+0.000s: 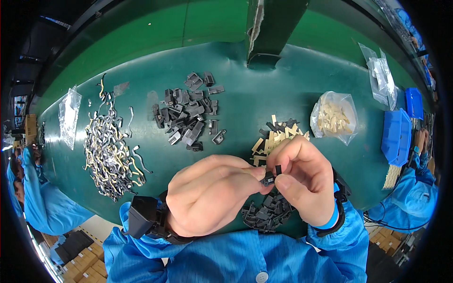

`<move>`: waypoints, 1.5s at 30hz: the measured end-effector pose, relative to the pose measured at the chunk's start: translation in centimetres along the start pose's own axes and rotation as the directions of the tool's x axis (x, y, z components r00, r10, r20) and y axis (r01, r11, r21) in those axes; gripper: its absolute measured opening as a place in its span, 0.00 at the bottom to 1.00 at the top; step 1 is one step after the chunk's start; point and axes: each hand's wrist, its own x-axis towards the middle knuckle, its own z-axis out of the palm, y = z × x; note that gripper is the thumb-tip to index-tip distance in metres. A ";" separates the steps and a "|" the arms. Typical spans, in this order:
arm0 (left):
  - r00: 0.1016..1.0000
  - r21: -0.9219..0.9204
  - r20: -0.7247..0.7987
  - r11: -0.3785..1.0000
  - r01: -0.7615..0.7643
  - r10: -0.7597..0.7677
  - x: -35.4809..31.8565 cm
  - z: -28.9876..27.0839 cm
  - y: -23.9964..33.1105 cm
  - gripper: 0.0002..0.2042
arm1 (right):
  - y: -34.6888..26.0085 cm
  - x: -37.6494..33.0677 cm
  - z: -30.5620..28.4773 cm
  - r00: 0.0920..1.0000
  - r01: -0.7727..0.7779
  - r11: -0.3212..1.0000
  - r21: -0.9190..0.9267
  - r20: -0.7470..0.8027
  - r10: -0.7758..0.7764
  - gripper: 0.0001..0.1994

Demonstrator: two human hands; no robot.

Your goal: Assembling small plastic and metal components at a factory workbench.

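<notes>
head view: both hands' fingers pinched shut, left hand on a small black clip, right hand on a dark insert; fitting step, calling for careful alignment.

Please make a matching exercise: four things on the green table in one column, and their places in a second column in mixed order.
Things:
1. heap of bent metal strips
2. pile of grey plastic housings
3. clear bag of beige pieces
4. small dark part

Places:
A. far right of the table
B. between the fingertips of both hands
C. left side of the table
D. table middle, beyond the left hand

Pairs: 1-C, 2-D, 3-A, 4-B
</notes>
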 end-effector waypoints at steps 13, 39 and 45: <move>0.914 -0.369 0.129 0.837 0.404 -0.384 0.3 1.0 0.3 0.15 | 0.6 0.0 -0.1 0.995 0.086 0.995 -0.053 -0.037 -0.088 0.09; 0.993 -0.014 -0.015 0.993 -0.115 0.115 0.0 0.2 -0.3 0.14 | 0.4 0.4 -0.8 0.948 0.314 0.897 -0.311 0.056 -0.312 0.06; 0.978 -0.021 -0.016 0.978 -0.206 0.206 -0.5 -0.3 -0.6 0.13 | 0.3 0.5 -0.4 0.916 0.391 0.820 -0.417 0.091 -0.390 0.12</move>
